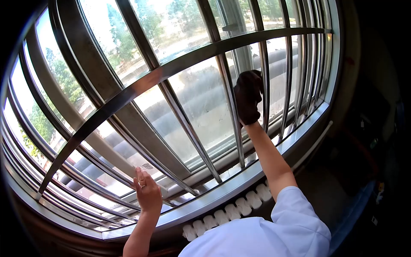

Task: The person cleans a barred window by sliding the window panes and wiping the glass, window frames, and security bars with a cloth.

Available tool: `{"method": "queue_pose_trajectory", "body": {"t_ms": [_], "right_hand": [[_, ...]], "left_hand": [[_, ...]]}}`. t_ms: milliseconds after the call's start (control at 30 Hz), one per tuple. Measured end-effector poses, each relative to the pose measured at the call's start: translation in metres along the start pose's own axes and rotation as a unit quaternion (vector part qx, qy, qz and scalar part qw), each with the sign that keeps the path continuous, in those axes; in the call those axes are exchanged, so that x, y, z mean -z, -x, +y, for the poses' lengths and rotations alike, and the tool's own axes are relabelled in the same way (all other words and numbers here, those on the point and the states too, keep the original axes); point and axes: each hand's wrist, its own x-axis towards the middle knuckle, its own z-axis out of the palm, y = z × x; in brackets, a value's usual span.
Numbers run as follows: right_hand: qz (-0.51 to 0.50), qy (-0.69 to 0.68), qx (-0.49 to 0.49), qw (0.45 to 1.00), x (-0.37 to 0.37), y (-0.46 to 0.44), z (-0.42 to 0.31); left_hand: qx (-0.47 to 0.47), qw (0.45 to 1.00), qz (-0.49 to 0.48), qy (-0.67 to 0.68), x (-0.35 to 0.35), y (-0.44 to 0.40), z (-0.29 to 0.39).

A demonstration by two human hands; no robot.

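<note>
My left hand, with a ring on one finger, is at the lower left among the metal bars. Its fingers point up and are partly extended, with the fingertips at the lower end of a pale window frame strip. Whether they touch it is unclear. My right arm stretches farther up. A dark glove or mitt-like covering hides my right hand, which sits between two upright bars in front of the window glass. Its finger shape is lost in the dark material.
A curved flat metal crossbar ties the upright bars together. Below runs a metal sill, with a white ribbed radiator under it. A thin white pipe slants at the right. Trees show outside.
</note>
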Motion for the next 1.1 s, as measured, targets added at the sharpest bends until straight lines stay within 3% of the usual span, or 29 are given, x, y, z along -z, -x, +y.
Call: {"method": "queue_pose_trajectory", "body": {"t_ms": [33,67,133,233,300,367,433,533,600,633,700,733,767,833,867,900,933,1000,1067,1100], "right_hand": [[-0.03,-0.396,-0.045,0.917,-0.018,0.0,-0.002],[-0.035,-0.606,-0.101,0.788,-0.036,0.0,-0.003],[0.004,-0.478,-0.065,0.876,-0.034,-0.018,-0.005],[0.041,-0.441,-0.051,0.895,-0.05,-0.014,-0.005],[-0.119,-0.551,-0.212,0.798,-0.026,-0.005,-0.006],[-0.086,-0.575,-0.18,0.793,-0.063,0.055,-0.003],[-0.132,-0.453,-0.175,0.864,-0.03,0.08,0.006],[-0.043,-0.205,-0.053,0.976,-0.015,0.095,0.021],[-0.06,-0.165,-0.037,0.984,-0.001,0.087,0.026],[-0.149,-0.28,-0.087,0.944,0.002,0.094,0.024],[-0.291,-0.454,-0.24,0.807,0.019,0.094,0.021],[-0.3,-0.24,-0.052,0.922,0.034,0.089,0.025],[-0.283,-0.003,0.14,0.949,0.059,0.069,0.028],[-0.242,0.238,0.318,0.885,0.07,0.071,0.039],[-0.247,0.046,0.253,0.934,0.064,0.085,0.043],[-0.241,-0.148,0.175,0.943,0.061,0.097,0.047],[-0.222,-0.335,0.09,0.912,0.058,0.108,0.05],[-0.169,-0.397,0.11,0.896,0.089,0.094,0.064],[-0.235,-0.566,-0.043,0.789,0.111,0.091,0.072],[-0.329,-0.669,-0.206,0.634,0.129,0.084,0.079]], "left_hand": [[-0.012,1.0,0.004,-0.025,-0.004,0.001,-0.004],[-0.044,0.997,0.041,-0.053,-0.003,0.001,-0.007],[-0.078,0.99,0.082,-0.08,0.0,-0.001,-0.012],[-0.099,0.986,0.084,-0.102,-0.002,-0.005,-0.011],[-0.108,0.987,0.067,-0.099,-0.004,-0.006,-0.01],[-0.118,0.986,0.065,-0.102,-0.003,-0.007,-0.009],[-0.104,0.985,0.003,-0.136,-0.005,-0.005,-0.007],[-0.09,0.992,-0.008,-0.087,-0.006,-0.006,-0.007],[-0.092,0.994,-0.004,-0.065,-0.001,-0.007,-0.008],[-0.082,0.996,-0.009,-0.037,0.003,-0.009,-0.008],[-0.065,0.998,-0.019,0.0,0.014,-0.011,-0.005],[-0.051,0.998,-0.022,0.007,0.017,-0.013,-0.003],[-0.039,0.998,-0.019,0.043,0.017,-0.013,-0.001],[-0.002,0.99,-0.012,0.143,0.041,-0.016,0.004],[-0.005,0.99,-0.009,0.144,0.045,-0.016,0.009],[0.031,0.974,0.038,0.219,0.047,-0.014,0.012],[0.067,0.95,0.086,0.293,0.051,-0.014,0.016],[0.077,0.954,0.134,0.258,0.074,-0.015,0.028],[0.089,0.904,0.245,0.339,0.078,-0.012,0.036],[0.092,0.889,0.281,0.35,0.089,-0.013,0.039]]}}
